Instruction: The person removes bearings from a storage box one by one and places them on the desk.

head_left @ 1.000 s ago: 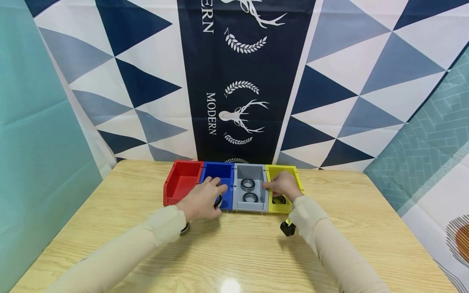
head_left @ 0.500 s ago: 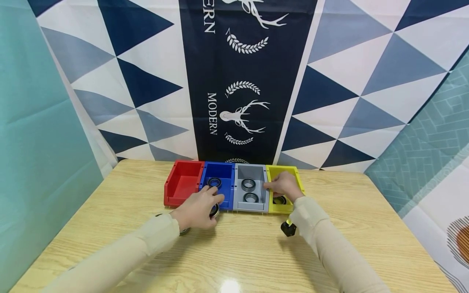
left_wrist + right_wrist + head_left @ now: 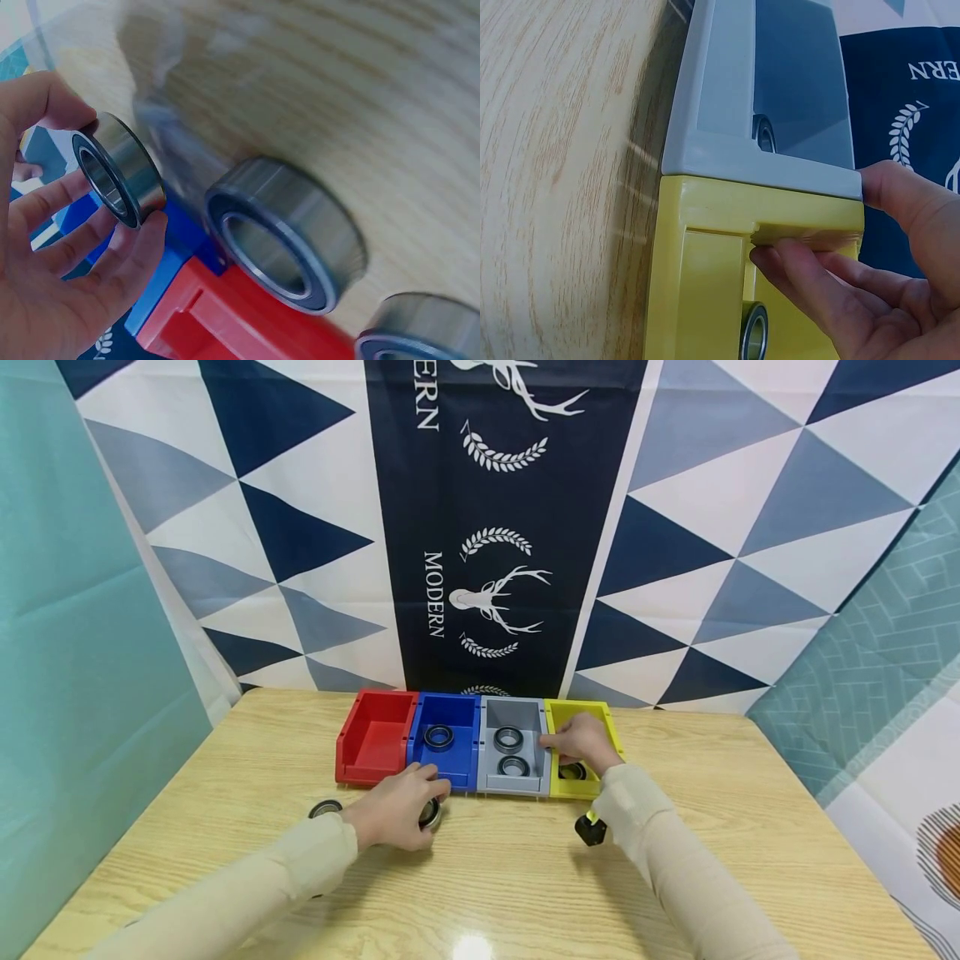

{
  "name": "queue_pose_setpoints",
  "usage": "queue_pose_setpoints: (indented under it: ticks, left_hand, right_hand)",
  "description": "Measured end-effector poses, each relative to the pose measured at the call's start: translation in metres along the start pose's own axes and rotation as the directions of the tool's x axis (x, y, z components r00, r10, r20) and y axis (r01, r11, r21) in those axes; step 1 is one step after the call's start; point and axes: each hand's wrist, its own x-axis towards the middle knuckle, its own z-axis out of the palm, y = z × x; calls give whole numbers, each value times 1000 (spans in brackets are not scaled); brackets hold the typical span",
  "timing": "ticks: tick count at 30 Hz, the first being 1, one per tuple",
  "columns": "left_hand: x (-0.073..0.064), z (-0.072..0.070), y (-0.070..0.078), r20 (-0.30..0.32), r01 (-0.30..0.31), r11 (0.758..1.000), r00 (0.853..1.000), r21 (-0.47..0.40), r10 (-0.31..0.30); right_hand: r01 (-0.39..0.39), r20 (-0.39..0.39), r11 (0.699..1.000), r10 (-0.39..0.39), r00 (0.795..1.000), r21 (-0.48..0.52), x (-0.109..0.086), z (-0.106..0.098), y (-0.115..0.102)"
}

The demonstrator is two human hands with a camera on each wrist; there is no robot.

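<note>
My left hand (image 3: 396, 807) holds a ball bearing (image 3: 124, 169) by its rim between thumb and fingers, just in front of the blue bin (image 3: 459, 777). Inside that bin lies another bearing (image 3: 438, 737). My right hand (image 3: 581, 739) pinches the adjoining side walls of the grey bin (image 3: 491, 714) and the yellow bin (image 3: 705, 202), its thumb on the grey side and its fingers inside the yellow one. Two bearings sit in the grey bin, and a bearing (image 3: 754, 332) is in the yellow bin, partly hidden in the head view.
A red bin (image 3: 375, 743) ends the row on the left. On the wooden table (image 3: 510, 877), a bearing (image 3: 325, 808) lies by the left wrist. The left wrist view shows a further bearing (image 3: 420, 330) there. A small black object (image 3: 590, 828) hangs at the right wrist. Patterned cloth stands behind.
My left hand has drawn back from the blue bin toward the near left, carrying the bearing. The bearing in the blue bin has come fully into sight. The right hand stays put.
</note>
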Motion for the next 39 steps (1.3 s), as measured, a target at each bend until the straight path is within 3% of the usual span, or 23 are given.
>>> queue_pose_setpoints:
  ticks: [10, 26, 33, 39]
  left_hand:
    - [-10, 8, -1, 37, 16, 1000, 999, -14, -15]
    - [-12, 10, -6, 78, 60, 996, 996, -70, -54]
    - [-9, -3, -4, 180, 97, 987, 981, -128, -73]
    - [-6, -26, 1, 281, 150, 982, 953, -118, -112]
  right_hand:
    - [12, 3, 1000, -12, 1000, 12, -2, 1, 1]
    - [33, 1, 999, -33, 999, 20, -4, 1, -1]
    - [38, -2, 999, -38, 999, 11, -4, 0, 0]
    - [36, -3, 999, -36, 999, 23, -4, 0, 3]
